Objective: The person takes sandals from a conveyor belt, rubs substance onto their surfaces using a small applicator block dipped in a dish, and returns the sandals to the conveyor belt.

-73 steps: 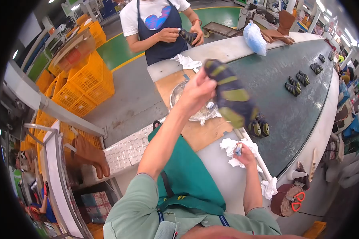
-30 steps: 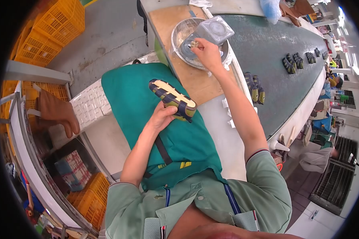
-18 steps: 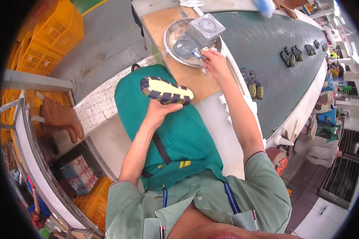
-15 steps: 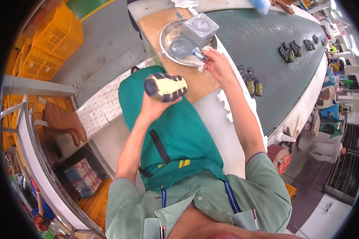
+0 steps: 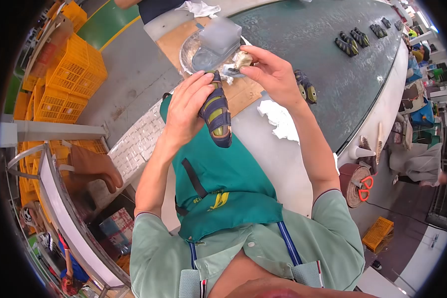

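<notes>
Left fingers (image 5: 197,83) curl over the far end of the sandal (image 5: 217,113), while right fingers (image 5: 263,55) nearby pinch a pale wad (image 5: 242,59).

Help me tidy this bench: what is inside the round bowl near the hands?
The bowl holds a translucent plastic container. Whatever lies beneath that container is covered and cannot be seen.

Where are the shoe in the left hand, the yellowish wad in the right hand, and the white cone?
Shoe (image 5: 216,113): head view, on its strapped upper.
Yellowish wad (image 5: 242,60): head view, on its middle.
White cone (image 5: 361,152): head view, on its side.
</notes>
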Demonstrator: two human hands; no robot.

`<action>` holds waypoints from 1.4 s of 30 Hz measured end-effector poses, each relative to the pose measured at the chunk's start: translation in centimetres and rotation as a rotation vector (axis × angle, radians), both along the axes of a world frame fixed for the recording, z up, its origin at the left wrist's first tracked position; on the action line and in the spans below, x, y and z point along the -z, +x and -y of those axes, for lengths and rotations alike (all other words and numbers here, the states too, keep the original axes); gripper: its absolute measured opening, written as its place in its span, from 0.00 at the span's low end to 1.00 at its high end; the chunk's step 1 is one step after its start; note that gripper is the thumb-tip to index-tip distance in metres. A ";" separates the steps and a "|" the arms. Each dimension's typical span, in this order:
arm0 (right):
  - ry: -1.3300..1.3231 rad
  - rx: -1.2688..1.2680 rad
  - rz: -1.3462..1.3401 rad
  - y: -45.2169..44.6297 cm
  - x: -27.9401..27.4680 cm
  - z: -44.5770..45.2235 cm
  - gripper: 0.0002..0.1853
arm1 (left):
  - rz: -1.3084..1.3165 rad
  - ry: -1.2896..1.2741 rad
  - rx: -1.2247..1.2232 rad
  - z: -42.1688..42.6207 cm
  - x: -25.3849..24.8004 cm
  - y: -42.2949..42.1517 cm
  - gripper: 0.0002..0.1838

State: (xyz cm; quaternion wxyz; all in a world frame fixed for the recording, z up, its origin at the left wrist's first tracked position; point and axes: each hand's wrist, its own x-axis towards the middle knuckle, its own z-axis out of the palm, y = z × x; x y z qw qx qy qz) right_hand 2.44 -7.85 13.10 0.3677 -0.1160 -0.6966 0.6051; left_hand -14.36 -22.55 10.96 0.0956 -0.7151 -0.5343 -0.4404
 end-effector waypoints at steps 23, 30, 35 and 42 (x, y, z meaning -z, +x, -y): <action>0.262 -0.042 0.120 0.5 -1.3 0.1 0.20 | 0.022 0.023 0.030 0.5 -0.5 1.0 0.29; 0.195 -0.098 0.164 0.9 -1.4 1.1 0.21 | 0.020 0.029 0.009 0.3 0.3 0.6 0.29; 0.076 -0.111 0.124 1.0 -1.4 1.7 0.19 | 0.038 0.017 0.007 0.2 0.7 0.4 0.30; 0.130 -0.116 0.125 0.9 -1.9 2.0 0.19 | 0.074 -0.003 0.006 0.1 1.1 0.1 0.31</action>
